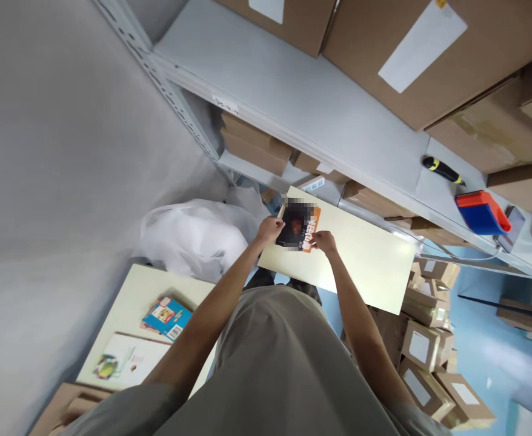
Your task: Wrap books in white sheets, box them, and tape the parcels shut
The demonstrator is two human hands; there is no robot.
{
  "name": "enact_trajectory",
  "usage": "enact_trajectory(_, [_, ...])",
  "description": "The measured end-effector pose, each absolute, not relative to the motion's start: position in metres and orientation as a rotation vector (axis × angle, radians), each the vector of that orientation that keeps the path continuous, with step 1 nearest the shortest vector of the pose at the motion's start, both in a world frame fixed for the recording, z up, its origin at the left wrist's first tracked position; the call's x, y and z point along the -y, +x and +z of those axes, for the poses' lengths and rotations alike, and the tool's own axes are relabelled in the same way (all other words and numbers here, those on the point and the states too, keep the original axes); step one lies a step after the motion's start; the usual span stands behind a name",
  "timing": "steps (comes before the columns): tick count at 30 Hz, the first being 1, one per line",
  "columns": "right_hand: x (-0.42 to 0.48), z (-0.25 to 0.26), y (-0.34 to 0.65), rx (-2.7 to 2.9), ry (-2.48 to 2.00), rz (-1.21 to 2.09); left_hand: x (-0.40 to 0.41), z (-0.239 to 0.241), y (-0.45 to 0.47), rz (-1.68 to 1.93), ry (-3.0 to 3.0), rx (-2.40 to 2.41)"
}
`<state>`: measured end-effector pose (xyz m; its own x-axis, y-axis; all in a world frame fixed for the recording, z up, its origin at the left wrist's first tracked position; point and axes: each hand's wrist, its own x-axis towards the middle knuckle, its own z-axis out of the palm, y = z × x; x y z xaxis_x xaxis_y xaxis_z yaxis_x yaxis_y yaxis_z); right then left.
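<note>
The fingers of our left hand [270,230] are pinched on the left edge of a book [294,225], thumb toward the cover. The fingers of our right hand [324,241] are drawn together at the opposite edge, on the orange strip, and look clamped there too. The book is over the near-left end of the pale surface [366,257]; we cannot tell whether it rests flat or is slightly raised.

We judge it light and thin, bending a little between our hands, with a smooth cover that may slip. The side edges look like our best hold; a hard squeeze at a corner could crease it.

Left of the surface bulges white plastic sheeting [193,233]. Nearer us, a second surface [123,309] carries a blue book [170,316] and a white book [132,362]. Beyond our hands, a grey shelf [293,79] bears a black-and-yellow knife [443,170] and a red-and-blue tray [482,215], with large cartons [361,54] behind. Small boxes [423,348] are stacked at our right.
</note>
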<state>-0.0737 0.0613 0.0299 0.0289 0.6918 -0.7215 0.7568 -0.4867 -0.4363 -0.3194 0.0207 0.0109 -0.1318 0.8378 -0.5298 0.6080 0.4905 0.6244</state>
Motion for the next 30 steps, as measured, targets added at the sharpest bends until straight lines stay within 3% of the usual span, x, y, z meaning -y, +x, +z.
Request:
enact_trajectory(8, [-0.030,0.019,-0.172,-1.778,1.753,-1.765,0.073,0.020,-0.389,0.522,1.323,-2.080])
enact_trajectory(12, [-0.005,-0.002,-0.237,-2.052,1.377,-1.663,0.124,0.030,-0.420,0.618,1.169,-2.113])
enact_trajectory(20, [0.018,-0.043,-0.303,-2.084,1.429,-1.492,0.191,0.028,-0.436,0.637,0.785,-2.230])
enact_trajectory(30, [0.031,-0.053,-0.309,-2.082,1.456,-1.408,0.162,-0.012,-0.410,0.544,0.745,-2.106])
